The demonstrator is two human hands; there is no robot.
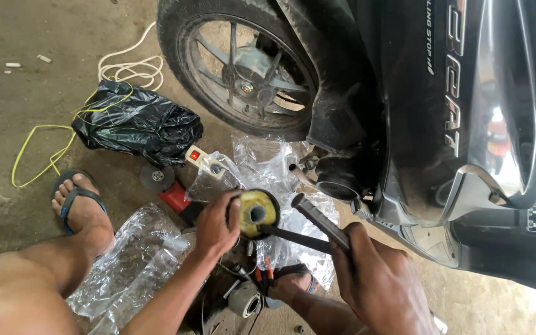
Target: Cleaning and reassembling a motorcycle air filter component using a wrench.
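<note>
Crouching over a concrete floor (7, 205), the person works close to the body with both hands. The right hand (379, 279) is clenched around the handles of a black plier-like tool (317, 231), whose two arms run up and left toward the part in the other hand. The left hand (216, 224) grasps a round black-rimmed part with a yellow centre and a dark hole (257, 213), thumb over its near left edge; the tool's lower arm touches the part's right side. Just below the hands a small grey cylindrical piece (244, 299) lies on the floor, beside orange-handled pliers (262, 273). Clear plastic sheeting (133, 260) is crumpled under the left forearm, and more of it spreads behind the hands. The person's left foot in a blue sandal (79, 208) rests on the floor toward the left edge of the view. Behind the left hand lies a red angle grinder with a dark disc (159, 180), next to a white switch box with a red button (201, 159). Farther back sit a black plastic bag (136, 123), a yellow wire (38, 152) and a white cord (133, 65). Farthest off stands a black scooter (429, 105), its spoked rear wheel (243, 68) near the top.
</note>
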